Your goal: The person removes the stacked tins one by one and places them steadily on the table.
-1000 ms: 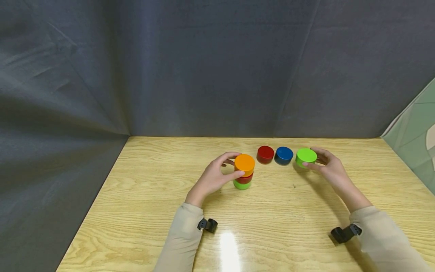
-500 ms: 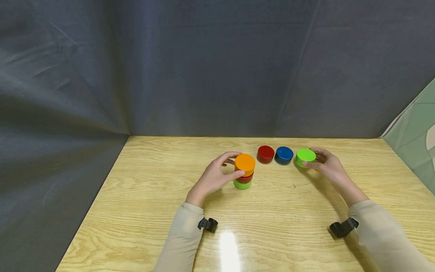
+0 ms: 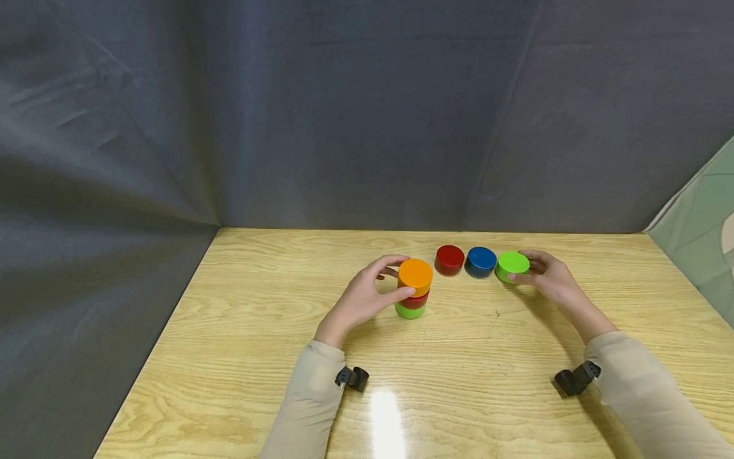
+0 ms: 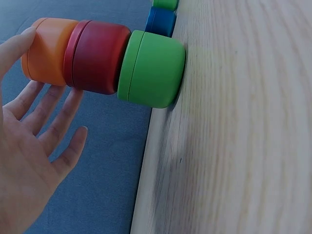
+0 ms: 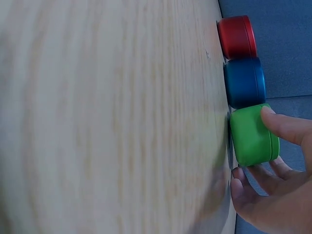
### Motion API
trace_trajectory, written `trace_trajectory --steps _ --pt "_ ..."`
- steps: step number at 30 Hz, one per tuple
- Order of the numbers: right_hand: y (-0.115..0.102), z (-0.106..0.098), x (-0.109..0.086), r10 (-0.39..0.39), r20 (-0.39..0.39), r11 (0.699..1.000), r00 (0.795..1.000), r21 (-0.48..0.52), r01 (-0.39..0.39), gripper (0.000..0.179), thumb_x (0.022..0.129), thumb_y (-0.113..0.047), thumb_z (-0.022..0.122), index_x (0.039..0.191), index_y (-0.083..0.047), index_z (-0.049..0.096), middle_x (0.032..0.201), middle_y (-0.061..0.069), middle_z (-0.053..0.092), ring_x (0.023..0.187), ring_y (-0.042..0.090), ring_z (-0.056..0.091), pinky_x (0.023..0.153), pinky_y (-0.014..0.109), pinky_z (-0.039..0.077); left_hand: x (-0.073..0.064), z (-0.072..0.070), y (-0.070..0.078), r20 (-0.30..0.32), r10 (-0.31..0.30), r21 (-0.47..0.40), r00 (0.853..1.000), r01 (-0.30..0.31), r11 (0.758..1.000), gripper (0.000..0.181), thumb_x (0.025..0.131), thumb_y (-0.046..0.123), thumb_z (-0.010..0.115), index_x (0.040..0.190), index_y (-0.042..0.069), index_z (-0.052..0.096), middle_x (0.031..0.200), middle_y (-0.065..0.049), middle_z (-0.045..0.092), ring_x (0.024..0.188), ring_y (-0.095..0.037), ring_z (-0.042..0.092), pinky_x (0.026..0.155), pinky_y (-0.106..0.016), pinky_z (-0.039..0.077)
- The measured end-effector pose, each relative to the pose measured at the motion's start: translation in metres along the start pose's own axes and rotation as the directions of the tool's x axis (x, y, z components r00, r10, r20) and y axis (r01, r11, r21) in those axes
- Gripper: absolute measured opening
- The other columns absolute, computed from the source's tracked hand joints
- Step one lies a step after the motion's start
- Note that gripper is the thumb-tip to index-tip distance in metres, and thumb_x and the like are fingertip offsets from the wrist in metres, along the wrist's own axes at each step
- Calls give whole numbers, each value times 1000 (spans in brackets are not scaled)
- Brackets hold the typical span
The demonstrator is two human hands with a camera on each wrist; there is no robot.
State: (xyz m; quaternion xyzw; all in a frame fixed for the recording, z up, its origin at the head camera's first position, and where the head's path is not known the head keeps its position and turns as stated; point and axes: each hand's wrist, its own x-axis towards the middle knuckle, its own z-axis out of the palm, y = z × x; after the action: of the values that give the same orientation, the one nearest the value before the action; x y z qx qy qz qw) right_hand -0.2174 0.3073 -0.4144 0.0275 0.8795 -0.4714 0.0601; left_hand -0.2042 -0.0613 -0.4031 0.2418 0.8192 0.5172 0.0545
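Round lidded tins are what both hands work on. My left hand point(image 3: 367, 295) holds the orange tin point(image 3: 415, 276) between thumb and fingers, at the top of an upright stack. Below it come a red tin point(image 4: 100, 56) and a green tin point(image 4: 153, 68) that stands on the table. Off to the right, my right hand point(image 3: 553, 278) pinches another green tin point(image 5: 254, 136), thumb at the near side and fingers behind. This tin sits right beside the blue tin point(image 5: 244, 82) and looks slightly tilted in the right wrist view; whether its base fully touches the table I cannot tell.
A second red tin point(image 3: 450, 260) stands at the left end of the back row, next to the blue one. The wooden table point(image 3: 470, 357) ends at a dark grey cloth wall point(image 3: 367, 127) behind. A black camera is strapped to each wrist.
My right hand has shifted the green tin slightly left, closing the gap to the blue tin. My left hand keeps its hold on the orange tin, and the stack stands as before.
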Motion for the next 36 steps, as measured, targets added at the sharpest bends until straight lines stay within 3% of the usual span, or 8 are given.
trace_trajectory --steps 4,11,16,22,29,36 --pt "2 0 2 6 15 1000 1000 -3 -6 78 95 -28 69 149 12 27 145 36 36 133 49 37 104 56 37 0 0 1 -1 -1 0 1000 1 1000 57 90 37 74 141 25 52 135 11 55 111 -10 56 102 -42 41" --pt "3 0 2 1 17 1000 1000 -14 -1 78 96 -29 68 147 13 28 144 36 37 132 49 38 103 55 37 -1 0 1 4 -2 -1 1000 2 1000 57 90 36 74 141 24 52 136 10 55 112 -12 56 102 -40 40" --pt "5 -1 3 -9 9 999 1000 -43 9 76 95 -27 69 147 13 30 142 36 40 130 47 42 97 42 43 -1 0 1 4 3 -2 1000 -3 1000 57 90 36 74 141 24 52 136 10 55 112 -13 56 102 -39 40" --pt "6 -2 4 -22 10 998 1000 -59 22 75 95 -24 70 146 14 30 141 39 40 129 49 42 97 43 43 -1 0 1 1 2 7 1000 -2 1000 58 90 34 75 142 24 52 136 10 54 111 -10 56 102 -38 40" --pt "7 -2 3 -39 14 999 999 -21 39 76 95 -21 70 148 13 28 142 39 38 130 51 40 76 7 41 -2 -1 2 5 5 2 1000 -5 1000 59 90 33 75 143 23 51 137 8 54 111 -12 56 103 -41 40" --pt "6 -6 1 -34 12 999 999 -13 35 79 95 -25 69 150 11 25 143 38 37 128 47 42 76 8 40 -1 0 -1 14 2 -3 1000 -2 1000 59 89 32 76 142 23 51 136 8 55 111 -12 56 103 -43 41"
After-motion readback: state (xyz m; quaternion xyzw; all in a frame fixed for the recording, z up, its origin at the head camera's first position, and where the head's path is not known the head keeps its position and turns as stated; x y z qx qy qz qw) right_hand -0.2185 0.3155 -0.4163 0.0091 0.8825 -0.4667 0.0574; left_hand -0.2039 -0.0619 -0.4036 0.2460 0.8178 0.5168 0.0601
